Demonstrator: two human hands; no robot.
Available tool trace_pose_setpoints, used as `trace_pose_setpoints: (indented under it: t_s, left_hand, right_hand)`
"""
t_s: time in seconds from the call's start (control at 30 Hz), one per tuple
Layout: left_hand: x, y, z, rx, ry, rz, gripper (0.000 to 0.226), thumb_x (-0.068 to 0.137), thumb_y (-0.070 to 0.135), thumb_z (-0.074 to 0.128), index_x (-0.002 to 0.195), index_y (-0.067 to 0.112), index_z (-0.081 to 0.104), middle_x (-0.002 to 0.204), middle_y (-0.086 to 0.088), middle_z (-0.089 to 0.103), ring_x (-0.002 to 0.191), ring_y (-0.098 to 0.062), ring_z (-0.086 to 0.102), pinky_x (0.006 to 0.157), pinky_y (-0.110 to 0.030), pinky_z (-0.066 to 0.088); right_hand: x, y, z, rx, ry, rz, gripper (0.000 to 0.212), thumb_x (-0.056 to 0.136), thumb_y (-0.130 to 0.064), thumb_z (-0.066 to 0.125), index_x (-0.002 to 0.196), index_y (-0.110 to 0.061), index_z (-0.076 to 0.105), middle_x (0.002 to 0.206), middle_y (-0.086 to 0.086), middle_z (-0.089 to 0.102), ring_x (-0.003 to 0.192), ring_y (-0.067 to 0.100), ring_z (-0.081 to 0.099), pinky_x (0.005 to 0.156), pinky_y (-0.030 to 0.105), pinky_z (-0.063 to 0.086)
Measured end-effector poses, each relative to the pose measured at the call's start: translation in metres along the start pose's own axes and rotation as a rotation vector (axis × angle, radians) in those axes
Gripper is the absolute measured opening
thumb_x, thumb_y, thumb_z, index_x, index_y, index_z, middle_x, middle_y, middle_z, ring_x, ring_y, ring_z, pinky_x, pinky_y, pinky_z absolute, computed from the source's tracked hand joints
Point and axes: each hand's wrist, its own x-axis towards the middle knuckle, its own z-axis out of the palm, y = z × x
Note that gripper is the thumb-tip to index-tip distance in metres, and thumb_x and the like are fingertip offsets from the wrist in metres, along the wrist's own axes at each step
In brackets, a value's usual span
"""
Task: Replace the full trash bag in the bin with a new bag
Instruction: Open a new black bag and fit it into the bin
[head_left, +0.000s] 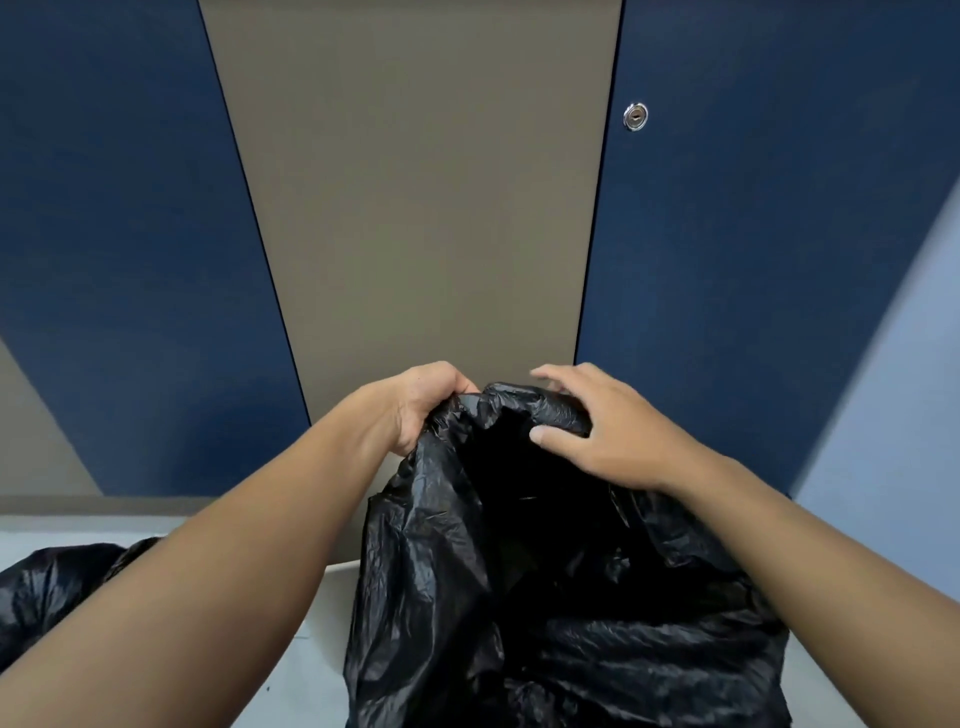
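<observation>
While the left grip (423, 410) is clenching the bag (457, 571) at its rim, the right grip (597, 434) is loosely pinching it alongside. They are seemingly opening its mouth, which next needs stretching over the bin (337, 579) below.

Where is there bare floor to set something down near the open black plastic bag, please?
Free: the pale floor strip between the cabinet base and the crumpled black bag at left. Crowded: the centre, filled by the open black plastic bag.

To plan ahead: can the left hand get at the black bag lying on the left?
Probably yes, once freed: nothing blocks the left-side bag, but the left hand grips the held-up bag by its rim.
</observation>
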Motion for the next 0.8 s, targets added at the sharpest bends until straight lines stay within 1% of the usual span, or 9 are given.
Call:
trace_pose_setpoints:
  t_s: [0.13, 0.23, 0.3, 0.4, 0.47, 0.57, 0.63, 0.7, 0.8]
  left_hand:
    - [-0.005, -0.001, 0.005, 0.090, 0.040, -0.006, 0.029, 0.088, 0.024, 0.050, 0.069, 0.009, 0.066, 0.068, -0.013, 0.069, 0.055, -0.028, 0.066, 0.066, -0.032, 0.057]
    - [-0.004, -0.003, 0.012, 0.384, 0.039, 0.229, 0.063, 0.090, 0.073, 0.047, 0.104, 0.019, 0.077, 0.112, -0.010, 0.078, 0.098, -0.024, 0.073, 0.091, -0.039, 0.057]
    - [-0.005, -0.005, 0.021, 0.749, 0.131, 0.501, 0.072, 0.070, 0.093, 0.050, 0.116, 0.040, 0.065, 0.118, 0.006, 0.072, 0.107, -0.011, 0.066, 0.096, -0.036, 0.050]
    - [-0.003, -0.002, 0.027, 1.052, 0.140, 0.637, 0.046, 0.075, 0.068, 0.074, 0.104, 0.037, 0.059, 0.098, 0.010, 0.070, 0.095, -0.016, 0.065, 0.086, -0.036, 0.052]
    - [-0.002, 0.000, 0.021, 1.165, 0.141, 0.553, 0.024, 0.089, 0.050, 0.072, 0.098, 0.029, 0.066, 0.093, 0.005, 0.071, 0.095, -0.023, 0.067, 0.087, -0.036, 0.055]
    - [-0.007, 0.001, 0.006, 1.006, 0.097, 0.345, 0.028, 0.098, 0.042, 0.068, 0.107, 0.017, 0.076, 0.105, -0.006, 0.078, 0.101, -0.028, 0.074, 0.094, -0.044, 0.059]
    - [-0.010, 0.001, 0.001, 0.660, -0.023, 0.249, 0.021, 0.101, 0.028, 0.066, 0.105, 0.008, 0.074, 0.097, -0.008, 0.080, 0.087, -0.024, 0.077, 0.085, -0.042, 0.064]
    - [-0.011, 0.002, -0.003, 0.393, -0.095, 0.181, 0.016, 0.103, 0.019, 0.063, 0.099, 0.006, 0.072, 0.086, -0.008, 0.079, 0.074, -0.019, 0.077, 0.073, -0.036, 0.065]
    - [-0.008, -0.001, -0.004, 0.267, -0.067, 0.082, 0.025, 0.104, 0.027, 0.060, 0.100, 0.007, 0.074, 0.091, -0.012, 0.079, 0.080, -0.025, 0.076, 0.080, -0.041, 0.063]
  right_hand:
    - [0.008, -0.009, 0.014, -0.130, 0.034, -0.073, 0.041, 0.094, -0.021, 0.046, 0.130, -0.030, 0.062, 0.122, -0.008, 0.068, 0.112, 0.020, 0.062, 0.092, 0.040, 0.053]
    - [0.014, -0.009, 0.013, -0.115, 0.162, 0.098, 0.024, 0.083, -0.014, 0.036, 0.078, -0.015, 0.060, 0.078, 0.004, 0.063, 0.078, 0.034, 0.059, 0.058, 0.038, 0.045]
    - [0.018, -0.005, 0.008, -0.116, 0.170, 0.289, 0.019, 0.077, -0.016, 0.036, 0.062, -0.013, 0.047, 0.067, 0.006, 0.053, 0.074, 0.037, 0.055, 0.054, 0.035, 0.037]
    - [0.020, 0.005, 0.000, 0.086, -0.001, 0.587, 0.018, 0.083, -0.007, 0.046, 0.067, -0.014, 0.043, 0.068, 0.004, 0.044, 0.080, 0.031, 0.056, 0.066, 0.032, 0.036]
    - [0.016, 0.016, -0.010, 0.543, -0.046, 0.778, 0.009, 0.078, -0.013, 0.046, 0.070, -0.016, 0.042, 0.063, 0.006, 0.046, 0.063, 0.025, 0.049, 0.065, 0.030, 0.035]
    - [0.001, 0.024, -0.019, 0.769, -0.193, 0.846, 0.014, 0.069, -0.023, 0.048, 0.069, -0.023, 0.033, 0.064, 0.004, 0.042, 0.057, 0.021, 0.038, 0.064, 0.033, 0.033]
    - [-0.005, 0.027, -0.021, 0.484, -0.279, 0.810, 0.012, 0.083, -0.033, 0.050, 0.084, -0.021, 0.055, 0.091, 0.005, 0.057, 0.077, 0.026, 0.056, 0.073, 0.037, 0.044]
    - [-0.004, 0.028, -0.021, 0.121, -0.281, 0.679, 0.024, 0.098, -0.038, 0.043, 0.098, -0.018, 0.057, 0.109, 0.003, 0.057, 0.092, 0.024, 0.056, 0.078, 0.037, 0.044]
    - [0.001, 0.016, -0.017, 0.094, -0.066, 0.368, 0.036, 0.102, -0.046, 0.038, 0.116, -0.025, 0.064, 0.119, -0.011, 0.062, 0.108, 0.012, 0.055, 0.087, 0.032, 0.041]
